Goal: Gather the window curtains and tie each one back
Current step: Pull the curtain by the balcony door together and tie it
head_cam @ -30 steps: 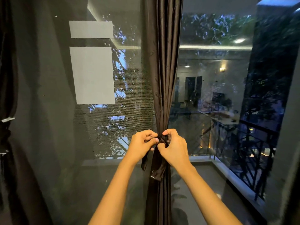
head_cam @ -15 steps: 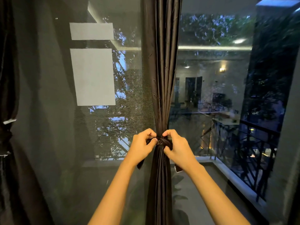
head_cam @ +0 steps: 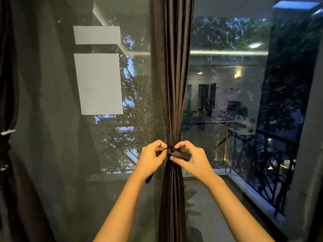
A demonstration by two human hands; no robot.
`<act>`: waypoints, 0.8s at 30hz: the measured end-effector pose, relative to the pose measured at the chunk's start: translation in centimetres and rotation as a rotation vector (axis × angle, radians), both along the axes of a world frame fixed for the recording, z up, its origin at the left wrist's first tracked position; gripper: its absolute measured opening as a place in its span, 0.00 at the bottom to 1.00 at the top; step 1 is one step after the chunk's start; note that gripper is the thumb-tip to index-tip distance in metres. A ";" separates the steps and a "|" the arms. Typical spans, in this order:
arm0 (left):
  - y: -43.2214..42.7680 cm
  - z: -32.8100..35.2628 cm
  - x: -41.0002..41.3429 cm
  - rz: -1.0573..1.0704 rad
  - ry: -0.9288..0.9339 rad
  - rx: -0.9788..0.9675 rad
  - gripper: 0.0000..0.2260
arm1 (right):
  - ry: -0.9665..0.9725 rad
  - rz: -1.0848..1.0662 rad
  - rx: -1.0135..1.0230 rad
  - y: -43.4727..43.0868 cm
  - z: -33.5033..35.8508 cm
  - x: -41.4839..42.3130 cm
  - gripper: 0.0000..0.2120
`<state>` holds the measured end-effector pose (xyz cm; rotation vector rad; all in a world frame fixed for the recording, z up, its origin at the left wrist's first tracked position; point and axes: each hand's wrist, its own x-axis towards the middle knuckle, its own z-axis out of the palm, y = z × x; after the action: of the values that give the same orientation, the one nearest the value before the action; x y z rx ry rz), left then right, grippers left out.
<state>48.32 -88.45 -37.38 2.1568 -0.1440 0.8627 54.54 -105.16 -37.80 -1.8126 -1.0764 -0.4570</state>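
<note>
Right, the dark curtain [head_cam: 172, 84] hangs bunched into a narrow column from 12 o'clock down to 6 o'clock, straight through the middle of the window. Just below centre a dark tie [head_cam: 180, 153] wraps round it. Left hand [head_cam: 151, 159] on the curtain's 9 o'clock side, fingers [head_cam: 160, 145] curled, pinching one end of the tie, its loose tail dangling under the wrist. Right hand [head_cam: 194, 160] on the 3 o'clock side, thumb and fingers [head_cam: 182, 144] pinching the other end. Another curtain [head_cam: 7, 93] hangs at far 9 o'clock, and a balcony railing [head_cam: 272, 154] shows at 4 o'clock
</note>
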 end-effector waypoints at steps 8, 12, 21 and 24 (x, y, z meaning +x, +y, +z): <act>-0.3 -0.3 0.5 0.010 -0.013 -0.043 0.04 | -0.032 -0.106 0.080 0.8 -0.5 0.2 0.13; -0.4 0.0 0.4 -0.001 0.002 -0.035 0.02 | -0.040 -0.095 0.109 1.0 -0.7 0.3 0.07; 0.1 0.3 0.1 -0.029 0.010 -0.006 0.06 | 0.046 0.009 0.118 0.7 -0.1 0.9 0.12; 0.3 0.3 0.2 -0.050 0.025 -0.012 0.05 | 0.039 0.012 0.061 0.4 0.0 1.4 0.15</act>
<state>48.53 -88.11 -37.07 2.1429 -0.1786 0.8054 55.90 -104.74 -37.85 -1.7538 -1.0348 -0.4408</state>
